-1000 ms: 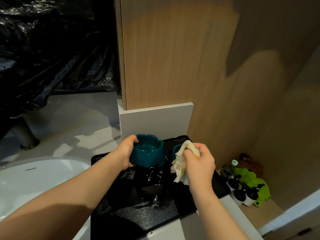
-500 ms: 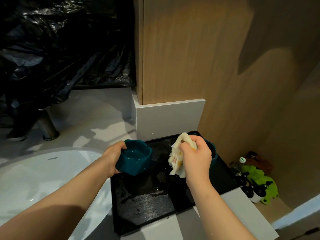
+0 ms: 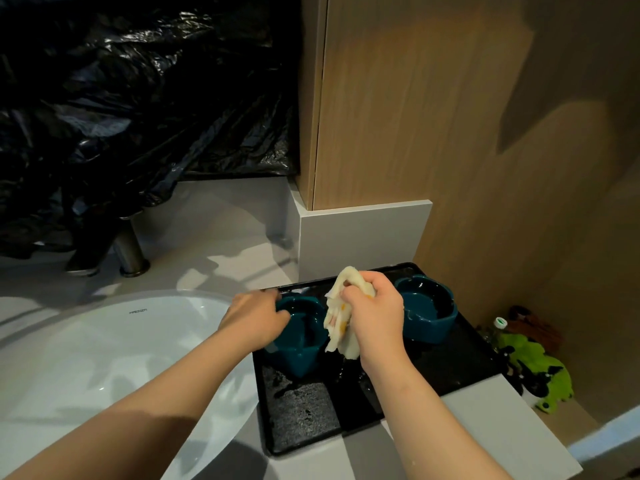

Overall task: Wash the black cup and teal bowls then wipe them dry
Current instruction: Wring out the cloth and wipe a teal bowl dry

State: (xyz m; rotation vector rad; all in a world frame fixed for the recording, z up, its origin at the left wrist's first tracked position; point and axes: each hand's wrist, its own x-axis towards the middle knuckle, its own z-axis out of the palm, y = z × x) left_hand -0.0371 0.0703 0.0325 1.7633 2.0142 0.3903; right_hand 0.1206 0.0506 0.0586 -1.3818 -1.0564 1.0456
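Now the left grip [image 3: 254,320] holds a tilted teal bowl [image 3: 301,344]. Right grip [image 3: 377,315] clutches a cloth [image 3: 336,318] just beside it.

We've got a glossy teal bowl [image 3: 301,341] under the left hand [image 3: 254,320], its smooth wall shining wet just below the fingers [image 3: 278,316]. In the right hand [image 3: 375,317] we see a soft, crumpled cloth [image 3: 337,327], pale and matt, spilling out under the curled fingers [image 3: 358,295]. Right of those fingers sits the second teal bowl [image 3: 429,317], same slick sheen. Beneath both hands the black tray [image 3: 304,410] looks pebbled and wet, glinting. Left of the left fingers we find a smooth, glossy white basin [image 3: 104,341]. Well ahead of the fingertips: a dull-metal tap base [image 3: 131,251], crinkled shiny black plastic sheeting [image 3: 138,98], and a matt wood-grain panel [image 3: 415,116].
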